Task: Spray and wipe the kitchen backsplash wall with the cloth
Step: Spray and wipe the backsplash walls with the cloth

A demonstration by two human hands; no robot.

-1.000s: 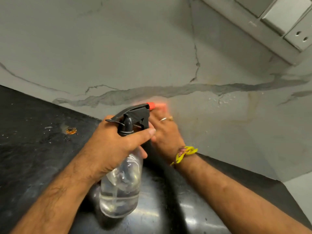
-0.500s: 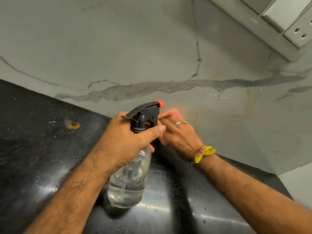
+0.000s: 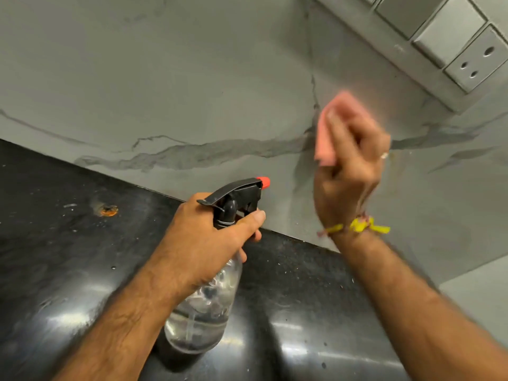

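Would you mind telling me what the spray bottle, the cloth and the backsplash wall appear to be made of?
Spray bottle: clear, probably plastic body, liquid visible inside; matte black plastic trigger head.
Cloth: soft pink fabric, folded and blurred; weave unreadable.
Backsplash wall: smooth grey-white marble or marble-look tile, with dark veins.

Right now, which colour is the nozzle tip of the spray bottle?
Orange-red, on a black trigger head; the head view shows the nozzle tip of the spray bottle clearly.
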